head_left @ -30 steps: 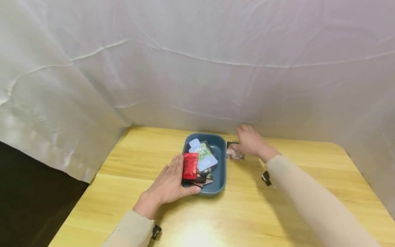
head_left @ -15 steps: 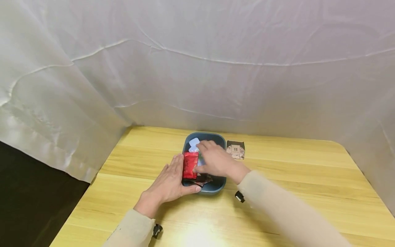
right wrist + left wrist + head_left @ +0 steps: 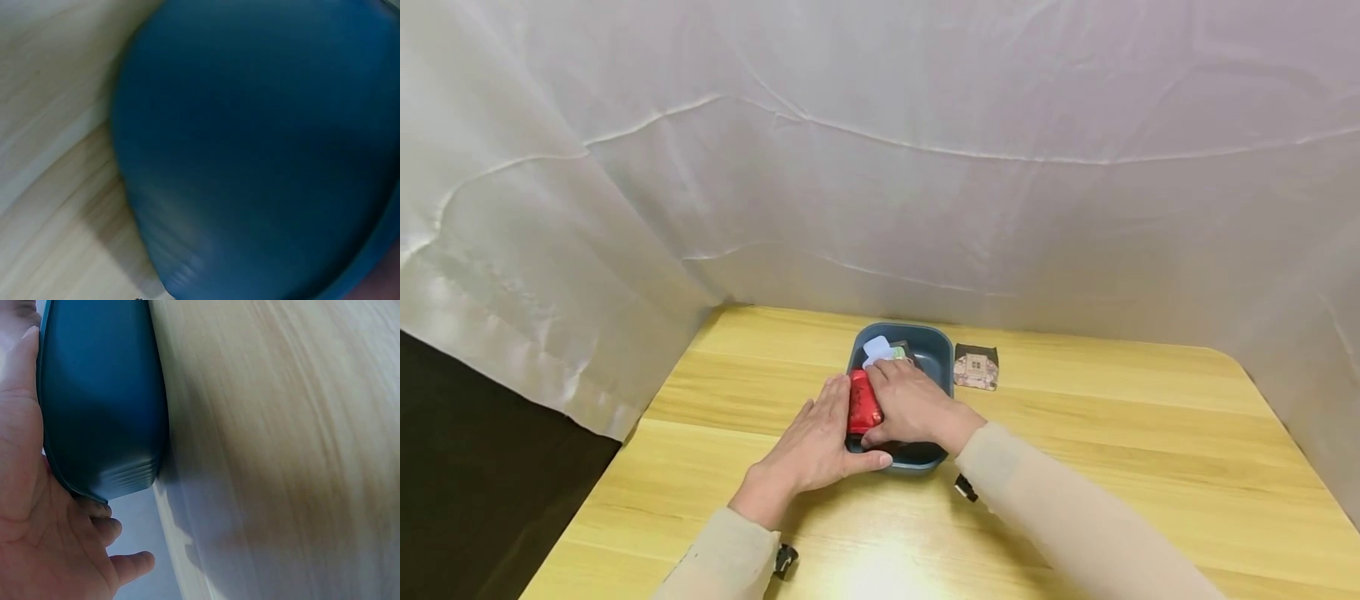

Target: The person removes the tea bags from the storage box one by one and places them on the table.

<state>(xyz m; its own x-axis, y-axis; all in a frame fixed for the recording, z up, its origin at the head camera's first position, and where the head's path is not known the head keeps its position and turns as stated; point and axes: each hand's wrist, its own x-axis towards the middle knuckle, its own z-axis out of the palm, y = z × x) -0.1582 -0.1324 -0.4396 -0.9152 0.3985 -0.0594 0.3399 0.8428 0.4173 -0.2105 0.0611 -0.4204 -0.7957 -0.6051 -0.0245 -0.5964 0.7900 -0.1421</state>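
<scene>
A dark blue bin (image 3: 936,350) stands on the table, holding several small packets. My left hand (image 3: 808,437) rests along the bin's left side, fingers straight and thumb over its front rim; in the left wrist view its palm lies beside the bin wall (image 3: 103,394). My right hand (image 3: 913,404) reaches into the bin, its thumb and fingers around the right side of a glossy red packet (image 3: 862,404), which looks bent. Its other fingertips are hidden. Behind that hand a pale card-like piece (image 3: 877,348) shows. The right wrist view has mostly blurred bin wall (image 3: 250,125).
A flat packet (image 3: 976,367) with a house picture and a dark top lies just right of the bin. Behind the wooden table (image 3: 1112,417) hangs a pale curtain (image 3: 887,208), close to the back edge.
My right hand has moved left from the house-picture packet on the table into the bin, then lower over the red packet, which now looks bent. My left hand has stayed put.
</scene>
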